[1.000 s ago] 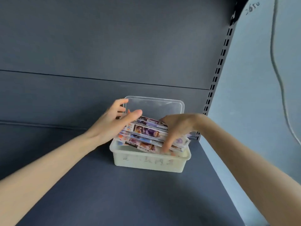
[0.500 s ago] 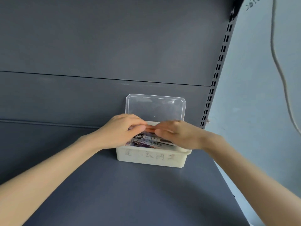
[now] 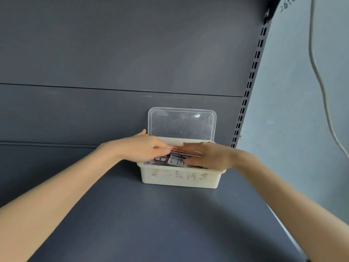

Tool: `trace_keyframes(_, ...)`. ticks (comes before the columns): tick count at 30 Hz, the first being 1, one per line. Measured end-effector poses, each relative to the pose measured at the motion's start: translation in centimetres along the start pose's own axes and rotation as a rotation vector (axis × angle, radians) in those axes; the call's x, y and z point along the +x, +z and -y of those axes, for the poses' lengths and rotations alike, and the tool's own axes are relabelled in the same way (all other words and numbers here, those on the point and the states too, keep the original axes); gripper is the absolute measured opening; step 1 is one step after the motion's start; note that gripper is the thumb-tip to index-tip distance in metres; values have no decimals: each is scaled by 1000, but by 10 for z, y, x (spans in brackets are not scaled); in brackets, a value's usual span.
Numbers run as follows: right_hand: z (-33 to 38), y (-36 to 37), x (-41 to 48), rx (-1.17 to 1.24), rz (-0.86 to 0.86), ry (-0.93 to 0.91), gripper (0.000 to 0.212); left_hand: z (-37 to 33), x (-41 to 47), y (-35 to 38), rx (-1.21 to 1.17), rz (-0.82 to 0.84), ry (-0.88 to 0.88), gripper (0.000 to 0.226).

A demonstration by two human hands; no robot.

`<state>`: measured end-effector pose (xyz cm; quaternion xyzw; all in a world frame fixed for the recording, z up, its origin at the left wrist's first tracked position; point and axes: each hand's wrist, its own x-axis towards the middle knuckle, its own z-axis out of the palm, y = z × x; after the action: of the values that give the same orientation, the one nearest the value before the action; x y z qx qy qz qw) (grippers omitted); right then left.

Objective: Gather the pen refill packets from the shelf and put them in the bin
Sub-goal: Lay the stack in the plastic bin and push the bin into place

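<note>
The bin (image 3: pixel 179 179), a pale plastic tub with faded writing on its front wall, stands on the dark grey shelf (image 3: pixel 151 214) near the back right corner, close against the back panel (image 3: pixel 113 53). Its clear lid (image 3: pixel 181 123) stands upright behind it, leaning on that panel.

The pen refill packets (image 3: pixel 171 160) lie inside the bin in a flat stack, with printed labels showing between the two hands. The left hand (image 3: pixel 143 148) reaches in over the bin's left edge, palm down, its fingers relaxed and laid on top of the stack, gripping nothing. The right hand (image 3: pixel 207 156) comes in from the right edge, also palm down, fingers straight and pressed flat on the packets. The fingertips of the two hands nearly meet over the middle of the bin.

A slotted metal upright (image 3: pixel 251 82) runs along the right end of the back panel. Beyond it is a pale blue wall (image 3: pixel 292 110), with a thin cable (image 3: pixel 319 78) hanging down it and a handwritten number (image 3: pixel 287 5) near the top.
</note>
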<state>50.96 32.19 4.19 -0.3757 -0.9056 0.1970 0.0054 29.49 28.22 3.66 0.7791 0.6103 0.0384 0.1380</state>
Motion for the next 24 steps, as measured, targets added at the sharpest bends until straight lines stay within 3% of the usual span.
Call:
trace_keyframes(3, -6, -6, -4, -10, -105, 52, 52, -3, 1, -2, 15, 20, 3, 36)
trace_keyframes(9, -6, 2, -2, -166, 9, 132, 46, -16, 0, -5, 117, 214, -47, 34)
trace_keyframes(13, -2, -4, 2, -198, 22, 192, 47, -21, 0, -11, 57, 268, -48, 35)
trace_keyframes(20, -5, -5, -1, -120, -112, 137, 53, -12, -4, -11, -6, -108, -50, 42)
trace_keyframes(24, -8, -3, -1, -129, -132, 130, 52, -8, -6, -10, -10, -108, -53, 37)
